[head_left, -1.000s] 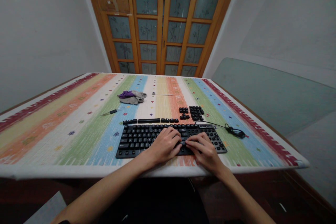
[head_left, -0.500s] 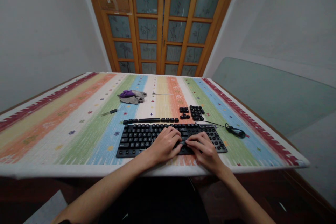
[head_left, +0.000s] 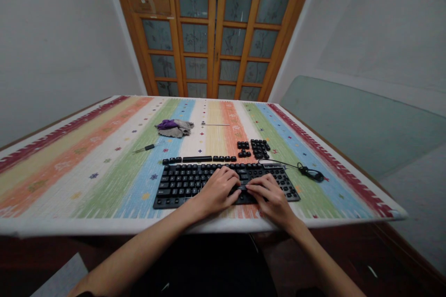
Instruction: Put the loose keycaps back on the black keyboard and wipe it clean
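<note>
A black keyboard (head_left: 177, 184) lies near the table's front edge, with keycaps missing along its bottom row and on its right side. Over its right-middle part, my left hand (head_left: 220, 190) is bent, thumb and fingers drawn together at one end of a wide keycap (head_left: 243, 188). At the other end of that keycap, my right hand (head_left: 272, 197) has its fingertips pinched close. The fingers cover most of the keycap, so its seating is hard to see. Behind the keyboard lies a row of loose keycaps (head_left: 197, 159), including a long space bar.
More loose keycaps (head_left: 259, 148) sit in groups at the back right. A coiled cable (head_left: 311, 174) lies to the right. A small dark-handled tool (head_left: 149, 147), a grey and purple cloth (head_left: 174, 128) and a thin rod (head_left: 216, 125) rest farther back on the striped tablecloth (head_left: 87, 167).
Both hands stay at the same spot on the keyboard, with almost no finger movement. The whole view has shifted very slightly.
</note>
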A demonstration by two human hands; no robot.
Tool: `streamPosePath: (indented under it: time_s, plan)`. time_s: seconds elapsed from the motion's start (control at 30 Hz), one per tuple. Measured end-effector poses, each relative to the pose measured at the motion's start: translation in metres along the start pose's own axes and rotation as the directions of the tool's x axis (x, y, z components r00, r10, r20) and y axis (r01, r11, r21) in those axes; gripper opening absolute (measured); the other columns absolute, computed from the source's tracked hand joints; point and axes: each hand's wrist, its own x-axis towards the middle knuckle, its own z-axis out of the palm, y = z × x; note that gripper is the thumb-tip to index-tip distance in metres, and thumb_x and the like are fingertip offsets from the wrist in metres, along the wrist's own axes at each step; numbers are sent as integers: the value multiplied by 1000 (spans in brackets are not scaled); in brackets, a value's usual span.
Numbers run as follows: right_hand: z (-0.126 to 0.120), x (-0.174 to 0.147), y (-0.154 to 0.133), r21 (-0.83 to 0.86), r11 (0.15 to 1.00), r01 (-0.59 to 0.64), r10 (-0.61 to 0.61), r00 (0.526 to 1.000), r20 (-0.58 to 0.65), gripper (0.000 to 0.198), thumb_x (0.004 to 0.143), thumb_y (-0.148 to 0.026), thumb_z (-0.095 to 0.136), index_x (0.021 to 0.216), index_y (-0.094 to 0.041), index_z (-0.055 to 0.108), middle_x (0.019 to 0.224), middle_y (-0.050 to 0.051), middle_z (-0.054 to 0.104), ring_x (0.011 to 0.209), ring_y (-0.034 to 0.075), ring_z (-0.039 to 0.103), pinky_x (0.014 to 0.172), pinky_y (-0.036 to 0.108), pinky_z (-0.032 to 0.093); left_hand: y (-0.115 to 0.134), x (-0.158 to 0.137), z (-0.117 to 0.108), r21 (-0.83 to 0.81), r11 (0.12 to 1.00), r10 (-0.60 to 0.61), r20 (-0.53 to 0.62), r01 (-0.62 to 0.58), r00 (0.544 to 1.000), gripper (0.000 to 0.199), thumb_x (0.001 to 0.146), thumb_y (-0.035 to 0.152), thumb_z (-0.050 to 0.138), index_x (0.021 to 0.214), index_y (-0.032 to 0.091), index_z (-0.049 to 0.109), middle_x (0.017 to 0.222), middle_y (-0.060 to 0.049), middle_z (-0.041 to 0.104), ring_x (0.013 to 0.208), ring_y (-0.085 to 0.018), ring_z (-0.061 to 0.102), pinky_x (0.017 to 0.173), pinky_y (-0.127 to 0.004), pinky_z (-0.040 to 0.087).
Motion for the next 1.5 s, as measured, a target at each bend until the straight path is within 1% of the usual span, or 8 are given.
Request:
streamPosePath:
  time_s: [0.27,0.43,0.53,0.97,1.13,1.23,1.33,1.5]
  plan:
    - [0,0,0,-17,999,37,-37,999,17,19,94,-10,62,102,-22,74,92,7,72,81,20,58,73,38,53,1,0,-1,1,1000,-4,7,4,1000,7,95,22,63,97,16,67,105,-8,66,104,-24,56,94,-40,48]
    - [-3,1,-7,-117,991,66,-62,997,37,13,91,-18,67,102,-21,72,106,10,70,95,25,58,81,44,54,0,0,-1,63,998,26,19,-27,999,10,97,22,61,98,16,68,108,-9,65,105,-24,55,93,-40,48]
    - [-4,0,-7,-120,990,70,-65,997,40,10,90,-18,67,98,-21,72,111,11,68,98,26,57,84,45,53,1,-1,-2,100,992,78,36,-82,996,11,96,22,61,93,16,69,110,-9,65,105,-24,54,91,-39,47]
    - [-2,-2,-3,-96,995,-31,40,995,88,13,91,-14,63,83,-20,71,113,10,68,103,28,55,91,49,47,2,-2,-3,185,974,117,94,-132,989,14,97,24,61,90,16,71,111,-9,65,105,-24,53,89,-38,44]
    - [-2,-2,-3,-118,993,5,5,996,90,12,91,-15,63,84,-20,71,113,10,68,103,27,56,90,48,47,2,-2,-2,195,973,109,100,-127,989,14,97,24,60,91,16,70,112,-9,65,107,-25,53,90,-39,44]
    - [-2,-2,-5,-138,990,15,-2,996,94,10,91,-15,62,87,-20,69,113,10,68,102,27,56,89,47,48,2,-4,-4,183,976,103,107,-121,989,13,95,26,62,97,16,70,114,-9,65,110,-27,53,94,-40,44]
    - [-2,-3,-5,-150,989,6,6,997,78,7,92,-18,63,96,-21,68,113,10,67,103,28,57,89,48,49,1,-10,-10,157,982,88,118,-106,989,19,93,28,64,108,17,68,118,-10,64,116,-28,52,99,-43,44]
    - [-4,-3,-2,-154,988,-28,33,999,32,11,93,-22,64,104,-22,66,111,10,66,104,28,58,90,48,50,-10,-23,-35,154,986,59,44,-65,997,26,96,28,59,118,16,63,119,-11,65,116,-28,53,102,-45,44]
